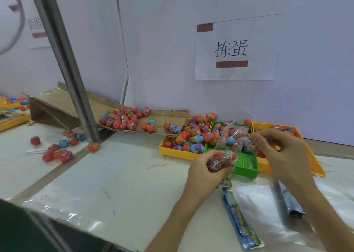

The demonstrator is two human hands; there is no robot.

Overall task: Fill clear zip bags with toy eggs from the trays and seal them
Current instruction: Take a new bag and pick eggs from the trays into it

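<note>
Just above the green tray point(247, 162), the clear zip bag point(237, 132) hung between both hands, packed with toy eggs point(230, 141). The left hand point(207, 170) curled its fingers round the bag's lower end. The right hand point(281, 152) pinched its upper end between thumb and fingertips. Eggs were heaped in the left yellow tray point(178, 154), a few lay in the right yellow tray point(265, 168), and more sat on the cardboard ramp point(168, 115).

Paper sign point(236, 48), upper right: "拣蛋"
Black chars, taped on white wall point(168, 41); 2nd sheet point(36, 26) upper left, txt too blurred to read.
</note>
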